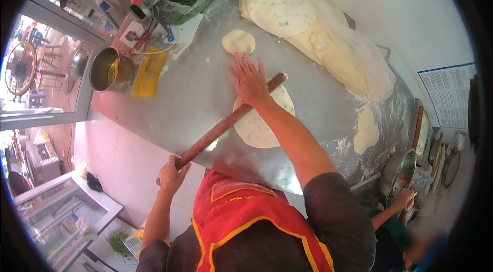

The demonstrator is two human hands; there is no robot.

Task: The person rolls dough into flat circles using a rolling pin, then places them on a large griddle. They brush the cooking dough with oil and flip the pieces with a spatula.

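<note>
My left hand (171, 176) grips the lower end of a long wooden rolling pin (217, 130). The pin lies diagonally across a flat round of dough (257, 130) with dark flecks in it. Stretched out over the pin, my right hand (248, 84) has its fingers apart. Its fingertips are at the near edge of a small, thick dough disc (238, 41); whether they press on it I cannot tell. My right hand and forearm hide part of the flecked round.
Plastic-covered dough (339, 60) lies along the wall, a flecked round (281, 10) on its far end. A metal pot (109, 69) and yellow scraper (149, 73) stand left on the steel table (185, 75). At right, another person's hand (405, 199) is near a metal bowl (400, 179).
</note>
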